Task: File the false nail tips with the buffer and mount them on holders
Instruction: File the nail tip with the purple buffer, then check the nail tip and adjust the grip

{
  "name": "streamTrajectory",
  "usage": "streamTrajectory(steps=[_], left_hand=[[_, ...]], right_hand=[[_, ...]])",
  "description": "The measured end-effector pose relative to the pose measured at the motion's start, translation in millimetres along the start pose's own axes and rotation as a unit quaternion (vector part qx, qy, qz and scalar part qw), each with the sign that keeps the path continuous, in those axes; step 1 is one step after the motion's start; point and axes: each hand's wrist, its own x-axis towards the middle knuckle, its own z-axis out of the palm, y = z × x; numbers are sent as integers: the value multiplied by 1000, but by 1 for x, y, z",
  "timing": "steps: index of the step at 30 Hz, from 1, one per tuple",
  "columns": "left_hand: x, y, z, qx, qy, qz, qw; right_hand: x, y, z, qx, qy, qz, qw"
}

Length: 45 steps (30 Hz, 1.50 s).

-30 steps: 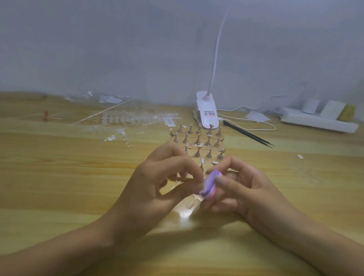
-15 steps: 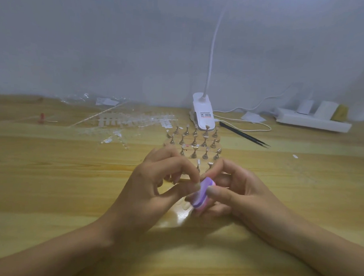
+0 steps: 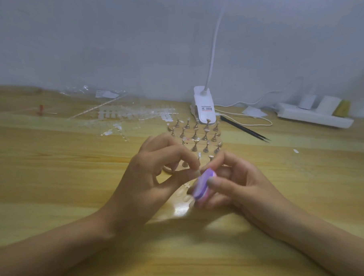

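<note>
Clear plastic strips of nail tips (image 3: 136, 114) lie in a loose heap at the far left of the wooden table (image 3: 50, 173). They are too blurred to count, but there are plainly many, so by my judgement most of the filing is yet to be done.

Nearer the middle, the left hand (image 3: 154, 178) pinches one false nail tip (image 3: 197, 172) between thumb and forefinger, with its edge against the buffer (image 3: 203, 185). Filing looks to be the step in hand. Three or so loose tips (image 3: 185, 197) lie on the table just below the hands.

Behind the hands stands the holder board (image 3: 198, 136), with at least fifteen small metal stands showing (others may be hidden by the fingers). A few seem capped with a tip, though I cannot tell how many, so mounting looks barely begun.

The right hand (image 3: 237, 186) grips the single purple-and-pink buffer, its fingers curled round it. Farther right lie one pair of black tweezers (image 3: 245, 128) and one stray tip (image 3: 295, 151).
</note>
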Motion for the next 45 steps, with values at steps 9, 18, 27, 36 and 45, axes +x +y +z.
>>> streamTrajectory(steps=[9,18,27,36,45], left_hand=[[0,1,-1,-15,-5,4,1000],[1,-2,-2,-16,-32,0,999],[1,-3,-5,-109,-1,-73,991],[4,-1,-9,-137,31,-132,981],[7,0,-8,-164,-13,-157,974]], right_hand=[[2,3,0,4,0,-3,1000],[-1,2,-3,-16,1,6,1000],[3,-38,-20,-128,158,-147,968],[4,-60,-72,-481,162,-124,853],[-8,-77,-48,-622,34,5,782]])
